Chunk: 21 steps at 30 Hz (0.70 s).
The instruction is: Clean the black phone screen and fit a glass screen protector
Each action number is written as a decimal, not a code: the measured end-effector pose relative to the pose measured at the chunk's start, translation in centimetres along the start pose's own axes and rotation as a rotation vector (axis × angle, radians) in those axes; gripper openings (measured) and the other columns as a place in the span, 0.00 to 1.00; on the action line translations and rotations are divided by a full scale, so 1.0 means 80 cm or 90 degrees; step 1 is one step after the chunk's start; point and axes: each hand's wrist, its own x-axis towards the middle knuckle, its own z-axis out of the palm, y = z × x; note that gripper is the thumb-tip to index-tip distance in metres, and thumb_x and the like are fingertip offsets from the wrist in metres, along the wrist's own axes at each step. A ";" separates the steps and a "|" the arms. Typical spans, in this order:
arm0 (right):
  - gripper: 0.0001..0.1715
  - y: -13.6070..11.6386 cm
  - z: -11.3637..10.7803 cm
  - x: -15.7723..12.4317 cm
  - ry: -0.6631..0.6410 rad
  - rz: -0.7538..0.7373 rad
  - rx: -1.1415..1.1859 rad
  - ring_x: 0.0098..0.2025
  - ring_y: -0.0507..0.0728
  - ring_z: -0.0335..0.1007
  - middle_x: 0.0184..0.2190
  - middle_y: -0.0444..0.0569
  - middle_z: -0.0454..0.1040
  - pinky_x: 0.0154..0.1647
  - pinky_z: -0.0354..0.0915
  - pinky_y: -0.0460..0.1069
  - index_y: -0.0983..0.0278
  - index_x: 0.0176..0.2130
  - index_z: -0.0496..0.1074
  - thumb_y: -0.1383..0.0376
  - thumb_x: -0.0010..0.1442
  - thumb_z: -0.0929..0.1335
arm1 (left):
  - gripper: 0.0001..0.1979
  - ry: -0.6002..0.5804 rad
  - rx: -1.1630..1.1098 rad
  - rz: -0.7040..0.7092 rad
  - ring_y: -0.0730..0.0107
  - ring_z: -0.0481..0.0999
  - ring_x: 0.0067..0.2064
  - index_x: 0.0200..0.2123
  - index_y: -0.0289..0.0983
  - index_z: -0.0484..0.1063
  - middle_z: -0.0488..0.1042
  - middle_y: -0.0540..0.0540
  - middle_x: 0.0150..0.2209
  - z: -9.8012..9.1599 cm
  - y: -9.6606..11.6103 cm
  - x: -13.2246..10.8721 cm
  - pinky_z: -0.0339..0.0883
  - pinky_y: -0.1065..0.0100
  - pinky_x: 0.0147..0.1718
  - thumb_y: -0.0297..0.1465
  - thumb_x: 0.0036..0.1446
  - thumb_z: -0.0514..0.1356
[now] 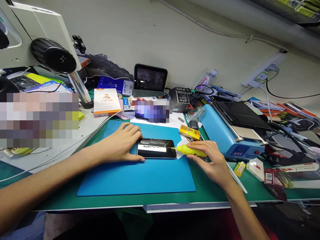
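A black-screened smartphone (157,152) lies face up on a blue work mat (140,181), with bright reflections across its glass. My left hand (125,143) grips the phone's left end, thumb along the near edge and fingers curled at the far side. In my right hand (211,160) is a small yellow squeeze bottle (185,149), held on its side. Its thin tip points left and reaches over the phone's right end; whether it touches the glass I cannot tell. Under the bottle's front lies a piece of white paper (180,155), partly covered.
A blue machine (220,133) stands at the right, beside a white pen-like stick (237,178). Behind the mat are a yellow box (189,132), a white-orange box (107,101) and a propped-up screen (150,78). A microscope (47,36) looms at upper left.
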 end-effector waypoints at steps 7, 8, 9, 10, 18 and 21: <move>0.17 0.004 -0.003 -0.009 -0.004 0.025 0.015 0.53 0.64 0.76 0.50 0.47 0.82 0.54 0.64 0.60 0.53 0.54 0.75 0.61 0.65 0.75 | 0.34 -0.018 0.014 -0.004 0.48 0.71 0.53 0.51 0.35 0.70 0.72 0.40 0.48 -0.002 0.002 0.001 0.56 0.47 0.61 0.60 0.61 0.58; 0.17 0.004 -0.003 -0.010 0.004 0.035 0.025 0.53 0.64 0.76 0.50 0.47 0.82 0.55 0.64 0.60 0.52 0.53 0.76 0.61 0.65 0.75 | 0.34 -0.022 0.016 -0.005 0.48 0.71 0.53 0.51 0.35 0.70 0.72 0.40 0.48 -0.002 0.002 0.001 0.56 0.47 0.61 0.60 0.62 0.58; 0.17 0.003 -0.002 -0.010 0.015 0.056 0.039 0.53 0.64 0.76 0.49 0.47 0.82 0.55 0.64 0.61 0.52 0.53 0.76 0.60 0.64 0.75 | 0.34 -0.024 0.017 -0.006 0.48 0.71 0.53 0.51 0.35 0.70 0.72 0.40 0.48 -0.003 0.002 0.001 0.55 0.47 0.61 0.60 0.62 0.58; 0.16 0.003 -0.001 -0.010 0.029 0.092 0.060 0.53 0.65 0.75 0.49 0.47 0.82 0.56 0.64 0.61 0.52 0.52 0.77 0.59 0.64 0.76 | 0.33 -0.026 0.017 -0.007 0.48 0.71 0.53 0.51 0.35 0.70 0.72 0.40 0.48 -0.003 0.002 0.002 0.55 0.47 0.61 0.60 0.62 0.58; 0.29 -0.003 0.010 0.027 0.166 0.458 0.329 0.42 0.62 0.80 0.49 0.49 0.81 0.51 0.73 0.58 0.54 0.54 0.77 0.46 0.58 0.76 | 0.32 -0.034 0.035 0.006 0.49 0.70 0.51 0.50 0.34 0.70 0.71 0.40 0.47 -0.005 0.003 0.001 0.55 0.46 0.61 0.59 0.64 0.56; 0.31 0.004 0.016 0.058 0.176 0.475 0.375 0.38 0.62 0.82 0.45 0.49 0.83 0.45 0.76 0.57 0.56 0.59 0.75 0.45 0.63 0.71 | 0.32 -0.037 0.038 0.010 0.50 0.70 0.50 0.50 0.34 0.70 0.71 0.40 0.47 -0.007 0.004 0.002 0.55 0.46 0.61 0.58 0.64 0.56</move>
